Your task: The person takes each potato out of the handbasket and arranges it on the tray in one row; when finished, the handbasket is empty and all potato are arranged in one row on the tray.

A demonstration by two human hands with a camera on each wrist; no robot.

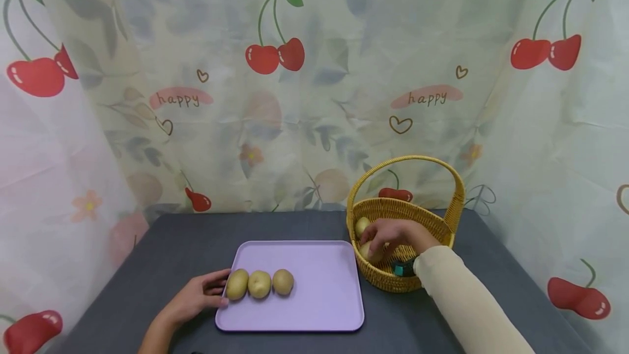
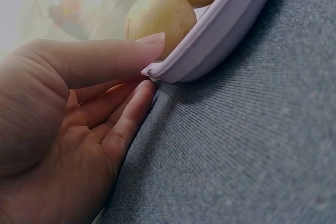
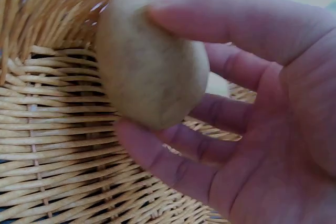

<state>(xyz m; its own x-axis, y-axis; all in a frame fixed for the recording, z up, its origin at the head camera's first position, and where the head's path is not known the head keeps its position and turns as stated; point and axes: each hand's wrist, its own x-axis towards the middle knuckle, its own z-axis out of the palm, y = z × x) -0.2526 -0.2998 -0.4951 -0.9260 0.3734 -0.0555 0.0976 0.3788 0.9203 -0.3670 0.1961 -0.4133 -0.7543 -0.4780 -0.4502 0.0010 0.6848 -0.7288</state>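
Note:
My right hand (image 1: 395, 232) reaches inside a wicker basket (image 1: 393, 283) and holds a potato (image 3: 149, 66) between thumb and fingertips. A second potato (image 1: 362, 226) lies in the basket by its left wall. On the lilac tray (image 1: 324, 294), three potatoes stand in a row along the left half: one near the left rim (image 1: 237, 284), one beside it (image 1: 259, 284), and a rounder one (image 1: 283, 282). With its thumb over the rim and fingers against the side, my left hand (image 1: 194, 299) grips the tray's left edge, as the left wrist view shows.
The basket, with a tall arched handle (image 1: 405, 158), stands right of the tray, close to its upper right corner. Both rest on a dark grey tablecloth (image 1: 196, 239). A cherry-patterned curtain (image 1: 314, 97) hangs behind the table and at both sides.

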